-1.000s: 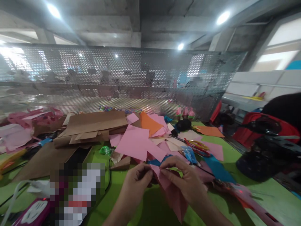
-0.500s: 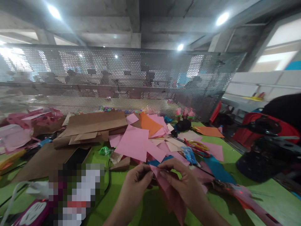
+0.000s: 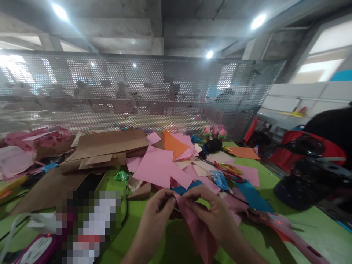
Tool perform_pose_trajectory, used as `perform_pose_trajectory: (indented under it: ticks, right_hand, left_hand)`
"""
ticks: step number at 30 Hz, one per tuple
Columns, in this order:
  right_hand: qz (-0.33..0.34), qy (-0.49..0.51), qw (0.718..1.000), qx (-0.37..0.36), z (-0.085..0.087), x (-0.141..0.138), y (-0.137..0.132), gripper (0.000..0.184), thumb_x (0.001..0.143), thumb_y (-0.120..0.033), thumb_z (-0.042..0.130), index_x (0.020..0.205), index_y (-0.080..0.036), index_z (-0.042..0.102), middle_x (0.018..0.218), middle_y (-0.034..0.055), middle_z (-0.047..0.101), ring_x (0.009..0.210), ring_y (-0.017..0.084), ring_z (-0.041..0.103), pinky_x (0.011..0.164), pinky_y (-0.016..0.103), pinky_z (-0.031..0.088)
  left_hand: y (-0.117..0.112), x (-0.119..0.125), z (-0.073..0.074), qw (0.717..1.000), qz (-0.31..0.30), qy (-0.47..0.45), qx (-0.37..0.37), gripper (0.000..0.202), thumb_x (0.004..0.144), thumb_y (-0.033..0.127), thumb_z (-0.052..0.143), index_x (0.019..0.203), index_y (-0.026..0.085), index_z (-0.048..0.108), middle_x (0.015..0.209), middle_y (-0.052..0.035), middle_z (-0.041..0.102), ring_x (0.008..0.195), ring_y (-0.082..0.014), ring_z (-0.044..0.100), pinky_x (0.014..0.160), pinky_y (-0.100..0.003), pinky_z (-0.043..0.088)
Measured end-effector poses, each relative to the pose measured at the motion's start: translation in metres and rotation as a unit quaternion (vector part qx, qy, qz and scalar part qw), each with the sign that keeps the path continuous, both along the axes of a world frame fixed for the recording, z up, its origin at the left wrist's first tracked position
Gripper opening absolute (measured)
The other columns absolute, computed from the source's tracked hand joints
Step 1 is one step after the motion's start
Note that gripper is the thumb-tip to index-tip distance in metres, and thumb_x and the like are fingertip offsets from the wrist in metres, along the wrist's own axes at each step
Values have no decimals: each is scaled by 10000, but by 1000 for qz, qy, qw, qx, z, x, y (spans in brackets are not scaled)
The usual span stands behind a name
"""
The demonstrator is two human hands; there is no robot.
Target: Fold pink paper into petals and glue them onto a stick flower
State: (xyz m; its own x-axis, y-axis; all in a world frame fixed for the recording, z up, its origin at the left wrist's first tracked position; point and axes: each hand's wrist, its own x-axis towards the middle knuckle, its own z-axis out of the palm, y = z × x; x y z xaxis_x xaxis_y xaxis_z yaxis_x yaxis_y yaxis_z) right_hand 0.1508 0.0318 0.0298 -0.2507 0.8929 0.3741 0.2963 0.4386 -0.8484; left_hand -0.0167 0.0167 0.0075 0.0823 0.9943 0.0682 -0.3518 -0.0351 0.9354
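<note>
Between my two hands is a folded piece of pink paper, its lower part hanging down over the green table. My left hand pinches the paper's upper tip between thumb and fingers. Close beside it, my right hand grips the upper right edge, thumb on the near face. Just beyond my fingers lie flat pink sheets and a strip of blue paper. The undersides of my fingers are hidden behind the paper.
Brown kraft paper is stacked on the left, behind a purple power strip. Scissors lie among scraps. A pink glue gun rests at right, near a dark plastic-wrapped object. A perforated metal screen stands behind.
Both hands keep their pinch on the pink paper, whose hanging part has turned slightly. The whole view has shifted a little.
</note>
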Motion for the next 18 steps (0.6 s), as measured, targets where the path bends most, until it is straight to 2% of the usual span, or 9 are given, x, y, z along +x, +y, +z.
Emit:
perform_pose_trajectory:
  ticks: [10,18]
  right_hand:
    - [7,-32,998,57,-1,3,-3,120,880,-210,650,930,-285,728,892,14,691,887,204,615,776,308,470]
    - [1,-42,997,63,-2,3,-3,165,890,-175,629,941,-300,724,926,15,703,915,214,622,801,321,478]
  left_hand:
    - [3,0,3,1000,3,-21,-5,273,724,421,748,776,167,663,686,10,667,651,-135,620,639,-242,512]
    - [0,0,2,1000,-2,-13,-12,252,753,405,728,787,167,652,699,13,656,645,-120,602,624,-224,485]
